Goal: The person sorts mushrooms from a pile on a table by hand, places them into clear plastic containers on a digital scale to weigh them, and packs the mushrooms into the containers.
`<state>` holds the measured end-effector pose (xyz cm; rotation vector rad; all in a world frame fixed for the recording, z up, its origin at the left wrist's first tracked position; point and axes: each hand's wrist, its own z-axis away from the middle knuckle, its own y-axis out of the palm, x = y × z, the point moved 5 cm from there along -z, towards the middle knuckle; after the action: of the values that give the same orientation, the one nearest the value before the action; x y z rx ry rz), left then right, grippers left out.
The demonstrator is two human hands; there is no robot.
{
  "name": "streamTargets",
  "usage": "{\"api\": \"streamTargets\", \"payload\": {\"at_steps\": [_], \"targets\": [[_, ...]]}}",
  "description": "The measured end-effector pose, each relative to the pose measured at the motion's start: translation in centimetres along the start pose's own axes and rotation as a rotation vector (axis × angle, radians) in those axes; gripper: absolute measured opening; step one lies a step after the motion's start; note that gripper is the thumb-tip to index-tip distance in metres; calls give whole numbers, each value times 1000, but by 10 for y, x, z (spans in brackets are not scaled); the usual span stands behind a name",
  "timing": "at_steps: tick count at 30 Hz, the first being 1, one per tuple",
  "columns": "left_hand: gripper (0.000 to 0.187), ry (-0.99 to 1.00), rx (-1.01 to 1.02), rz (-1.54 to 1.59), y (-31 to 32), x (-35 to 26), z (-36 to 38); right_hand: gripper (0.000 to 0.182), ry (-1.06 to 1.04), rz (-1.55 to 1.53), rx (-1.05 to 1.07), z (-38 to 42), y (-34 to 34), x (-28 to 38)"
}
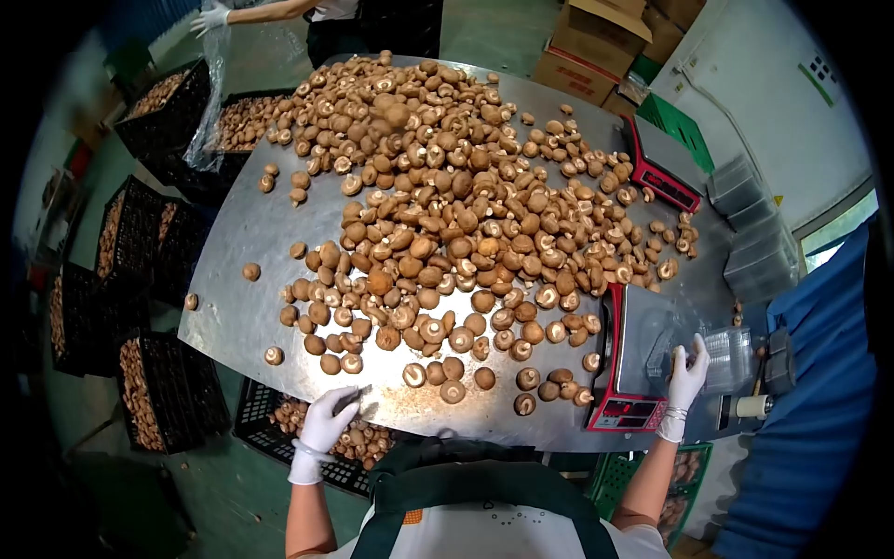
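Note:
Brown shiitake mushrooms (466,219) are heaped across the metal table (237,307). White gloves cover both hands. My left hand (326,424) is at the table's front edge, above a black crate (256,410) of mushrooms; its fingers and thumb are apart, with nothing visible between them. Over the right side of a red scale (622,405), my right hand (687,377) has its fingers curled around what looks like a mushroom (673,361), partly hidden by the glove. A clear plastic tray (659,340) rests on the scale's plate, beside that hand.
Clear plastic trays (729,359) are stacked right of the scale. A second red scale (666,163) stands farther back, near clear containers (759,233). Black crates (168,391) of mushrooms line the left floor. Across the table, a co-worker's gloved hand (212,19) holds a plastic bag (209,102).

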<state>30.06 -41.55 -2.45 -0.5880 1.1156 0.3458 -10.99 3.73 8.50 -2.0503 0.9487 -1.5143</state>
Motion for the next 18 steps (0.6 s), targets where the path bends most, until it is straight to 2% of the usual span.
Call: {"api": "streamTargets", "payload": {"at_steps": [2, 3, 5, 7, 9, 10, 12, 13, 14, 16, 18], "targets": [[30, 140, -130, -198, 12, -1, -12, 40, -348, 373, 75, 2, 9, 4], [30, 226, -194, -304, 20, -4, -15, 39, -404, 472, 17, 12, 10, 14], [29, 322, -268, -412, 37, -17, -26, 33, -475, 272, 34, 33, 25, 77], [30, 357, -291, -404, 58, -29, -43, 24, -344, -75, 283, 64, 67, 135], [41, 502, -315, -545, 82, -44, -60, 25, -589, -210, 459, 103, 131, 163], [45, 566, -324, -609, 93, -50, -68, 26, -589, -330, 586, 126, 164, 169], [53, 551, -278, -824, 112, -52, -82, 39, -802, -32, 725, 171, 227, 178], [51, 567, -285, -831, 115, -45, -86, 48, -898, 98, 735, 190, 247, 176], [51, 564, -289, -835, 113, -45, -83, 53, -965, 75, 623, 200, 250, 183], [47, 496, -138, -745, 108, -41, -73, 53, -971, 146, 689, 206, 249, 178], [43, 512, -161, -701, 97, -33, -57, 50, -906, 71, 810, 205, 233, 170]]}}
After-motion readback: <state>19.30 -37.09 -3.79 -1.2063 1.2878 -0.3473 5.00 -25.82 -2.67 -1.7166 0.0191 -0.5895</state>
